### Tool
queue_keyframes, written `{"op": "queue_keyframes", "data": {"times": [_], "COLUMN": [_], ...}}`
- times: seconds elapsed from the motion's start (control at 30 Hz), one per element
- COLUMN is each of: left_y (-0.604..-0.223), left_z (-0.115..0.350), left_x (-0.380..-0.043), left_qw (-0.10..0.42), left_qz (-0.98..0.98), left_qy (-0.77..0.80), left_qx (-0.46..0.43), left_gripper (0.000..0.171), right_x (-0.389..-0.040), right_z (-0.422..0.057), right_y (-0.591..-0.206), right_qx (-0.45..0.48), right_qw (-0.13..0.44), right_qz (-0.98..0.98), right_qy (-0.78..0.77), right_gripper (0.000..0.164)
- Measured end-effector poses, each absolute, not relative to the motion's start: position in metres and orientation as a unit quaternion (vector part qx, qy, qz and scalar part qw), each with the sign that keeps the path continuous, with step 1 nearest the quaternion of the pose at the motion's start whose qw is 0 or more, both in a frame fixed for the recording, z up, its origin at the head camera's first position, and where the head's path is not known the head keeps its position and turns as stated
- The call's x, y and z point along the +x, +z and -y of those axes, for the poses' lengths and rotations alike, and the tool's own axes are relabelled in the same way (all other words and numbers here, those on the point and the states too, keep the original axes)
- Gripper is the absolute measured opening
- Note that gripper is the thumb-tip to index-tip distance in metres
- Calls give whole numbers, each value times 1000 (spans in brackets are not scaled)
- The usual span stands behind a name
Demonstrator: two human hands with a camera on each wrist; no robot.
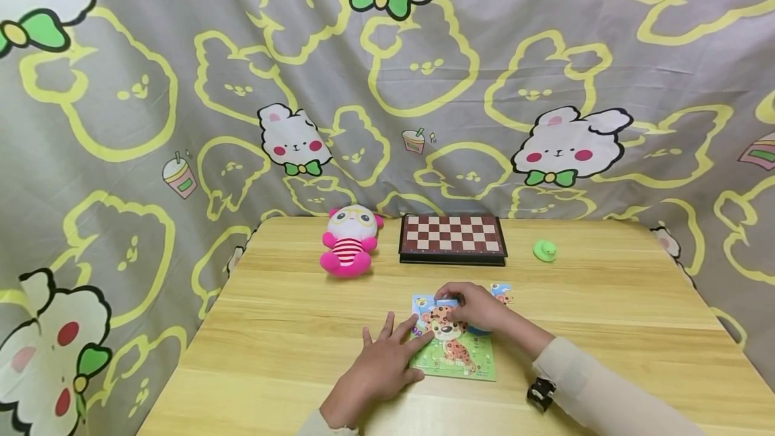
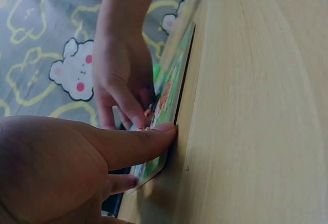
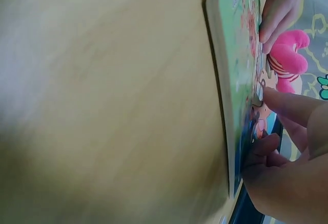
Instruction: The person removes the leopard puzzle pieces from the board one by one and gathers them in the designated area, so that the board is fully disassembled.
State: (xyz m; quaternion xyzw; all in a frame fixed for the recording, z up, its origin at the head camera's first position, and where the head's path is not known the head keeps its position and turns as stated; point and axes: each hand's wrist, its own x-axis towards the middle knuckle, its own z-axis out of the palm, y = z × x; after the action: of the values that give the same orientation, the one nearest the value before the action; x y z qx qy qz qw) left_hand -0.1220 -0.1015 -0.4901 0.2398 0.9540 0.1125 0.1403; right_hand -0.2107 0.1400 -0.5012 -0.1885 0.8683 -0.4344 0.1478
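Observation:
A jigsaw puzzle board with a spotted leopard cub on a green and blue ground lies flat on the table. My left hand rests at its left edge, fingers spread, with the thumb pressing the near rim in the left wrist view. Over the upper right part, my right hand pinches a puzzle piece showing part of an animal picture, tilted against the board. Its fingers hide part of that corner. Another loose puzzle piece lies on the table just beyond the right hand.
Behind the board sits a checkered board-game box. A pink and white plush toy stands left of it, a small green duck right of it. A patterned curtain hangs behind the wooden table.

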Motion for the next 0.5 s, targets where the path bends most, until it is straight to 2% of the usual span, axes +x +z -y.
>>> {"op": "queue_keyframes", "data": {"times": [0.5], "left_y": [-488], "left_z": [101], "left_x": [-121], "left_qw": [140], "left_qz": [-955], "left_qy": [112], "left_qx": [237], "left_gripper": [69], "right_x": [-211], "right_z": [-145], "right_y": [-503], "right_qx": [-188], "right_qw": [127], "right_qz": [-866], "right_qy": [-446], "right_gripper": [25]}}
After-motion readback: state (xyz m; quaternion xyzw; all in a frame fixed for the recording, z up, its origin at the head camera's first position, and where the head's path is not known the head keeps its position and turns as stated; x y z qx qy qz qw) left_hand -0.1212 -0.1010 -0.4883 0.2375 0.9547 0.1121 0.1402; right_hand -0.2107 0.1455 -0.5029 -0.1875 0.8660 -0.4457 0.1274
